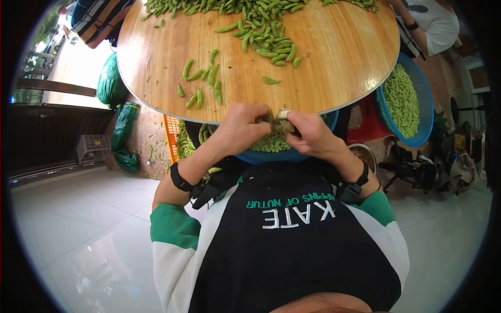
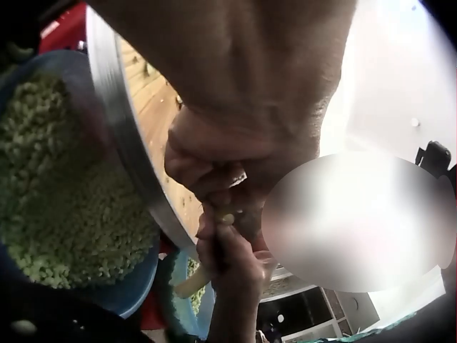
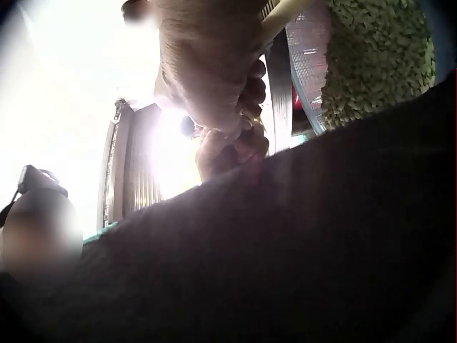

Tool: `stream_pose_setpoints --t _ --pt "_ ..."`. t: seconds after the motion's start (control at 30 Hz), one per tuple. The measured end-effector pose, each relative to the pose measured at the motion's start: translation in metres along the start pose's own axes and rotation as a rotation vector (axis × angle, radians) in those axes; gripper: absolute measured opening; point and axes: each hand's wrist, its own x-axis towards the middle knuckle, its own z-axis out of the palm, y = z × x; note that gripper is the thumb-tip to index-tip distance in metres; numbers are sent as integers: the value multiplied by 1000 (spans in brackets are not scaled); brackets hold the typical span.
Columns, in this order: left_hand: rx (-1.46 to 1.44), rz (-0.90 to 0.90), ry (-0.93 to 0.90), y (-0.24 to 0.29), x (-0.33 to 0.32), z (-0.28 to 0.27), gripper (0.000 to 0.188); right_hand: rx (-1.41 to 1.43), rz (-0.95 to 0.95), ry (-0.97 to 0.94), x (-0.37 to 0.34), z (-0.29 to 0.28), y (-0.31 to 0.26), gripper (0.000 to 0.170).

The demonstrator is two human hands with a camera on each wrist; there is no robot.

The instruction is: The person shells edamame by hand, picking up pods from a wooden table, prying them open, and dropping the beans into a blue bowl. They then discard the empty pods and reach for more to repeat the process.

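Note:
Both hands meet over a blue basin of shelled green beans at the near table edge. My left hand has its fingers curled and pinches a small green bean pod, mostly hidden by fingers. My right hand is right beside it, fingers curled around a pale, stick-like handle that sticks out past the palm; its other end is hidden. Something pale shows at the right thumb. Several loose green pods lie on the round wooden table ahead.
A big heap of pods covers the table's far side. Another blue tub of shelled beans stands at the right by a red stool. An orange crate and green sacks are at the left. Two other people sit across.

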Motion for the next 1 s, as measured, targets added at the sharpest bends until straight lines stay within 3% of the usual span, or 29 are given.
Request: stream_pose_setpoints --t 0.1,0.23,0.4,0.43,0.47,0.5,0.57,0.6,0.67,0.73,0.8,1.0 --pt "273 54 76 23 1 -10 16 -15 77 109 1 7 1 26" --pt "328 73 60 29 5 -4 19 34 149 203 6 0 -4 22" --pt "244 93 53 30 5 -11 20 3 197 179 3 -1 -8 19" --pt "283 128 99 26 0 -13 14 78 273 199 1 -1 -8 19" --pt "356 296 246 18 -1 -18 12 147 350 220 -1 -3 -8 19" --pt "511 320 410 15 -3 -27 10 174 388 155 -7 -7 -6 19" --pt "880 453 622 4 0 -55 7 110 305 92 -15 -6 -1 20" --pt "878 438 623 -2 3 -60 7 35 210 49 -16 -4 1 20" --pt "1075 388 728 -12 8 -68 14 47 270 -13 -14 -2 -6 21" --pt "974 455 731 -23 21 -57 19 69 192 103 -9 4 -5 21" --pt "683 455 405 -26 36 -38 20 78 156 122 -6 7 -5 20" --pt "707 414 298 -33 66 -24 20 3 217 66 -11 5 1 19"
